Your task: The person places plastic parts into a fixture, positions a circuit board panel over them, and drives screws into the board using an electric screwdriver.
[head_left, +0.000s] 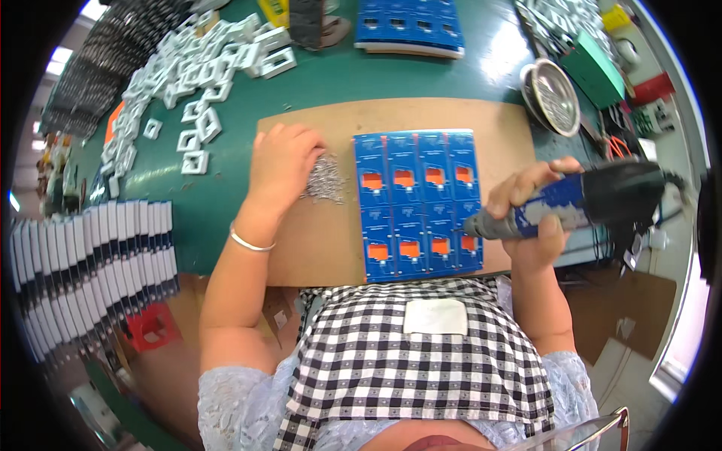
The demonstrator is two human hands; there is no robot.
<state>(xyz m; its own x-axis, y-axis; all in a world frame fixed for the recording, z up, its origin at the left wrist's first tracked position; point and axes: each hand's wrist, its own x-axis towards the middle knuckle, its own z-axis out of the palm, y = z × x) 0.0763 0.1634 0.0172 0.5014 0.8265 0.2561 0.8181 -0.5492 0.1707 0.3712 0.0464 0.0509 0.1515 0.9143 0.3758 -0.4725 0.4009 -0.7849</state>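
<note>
My right hand (530, 203) is wrapped round a blue and black handheld power tool (579, 197), its worn body showing bare patches. The tool's grey nose points left, over the right edge of a blue printed sheet (414, 204) with orange windows in two rows. At the sheet's left lies a pile of small silvery metal pieces (325, 180), possibly screws or rivets. My left hand (286, 161) rests at the pile's upper left edge with its fingers curled together; what they pinch, if anything, is hidden. Sheet and pile both lie on a brown board (308, 248).
White square frames (195, 161) are scattered at the far left of the green table (316, 83). Stacked blue sheets (410, 26) lie at the back. Metal bowls (553, 98) stand far right, beside a green box (594, 68). Rows of white blocks (94, 240) are at the left.
</note>
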